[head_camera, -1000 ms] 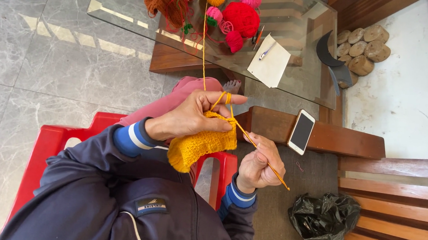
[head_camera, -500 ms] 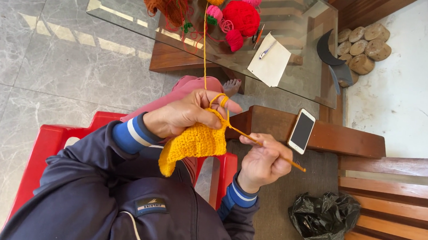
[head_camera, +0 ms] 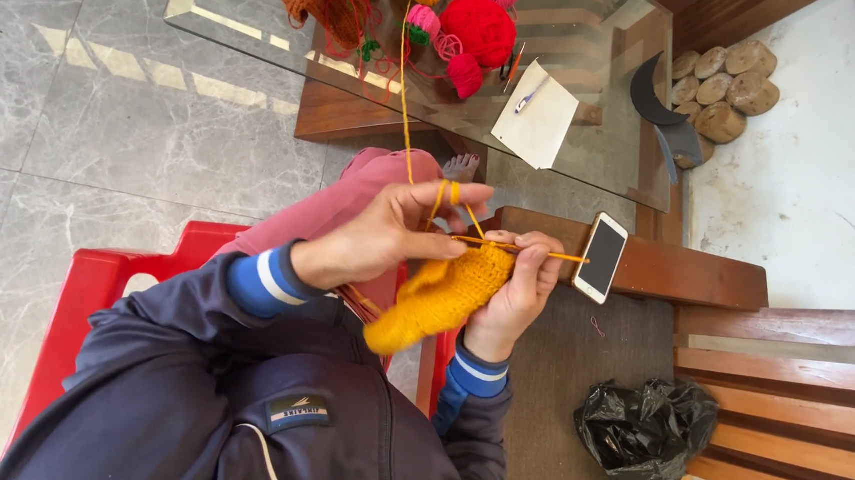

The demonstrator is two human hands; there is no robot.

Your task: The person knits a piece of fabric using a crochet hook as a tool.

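Yellow knitted piece [head_camera: 444, 296] hangs lower-left | needle [head_camera: 527, 250] lies level, tip right | both hands' grip clamped.

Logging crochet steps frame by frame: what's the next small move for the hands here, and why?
Probably a yarn-over, then a pull through. The right hand holds the hook level, its tip at the top edge of the yellow crochet piece. The left hand pinches that edge, with the yellow yarn looped over its raised fingers and running taut up to the ball.
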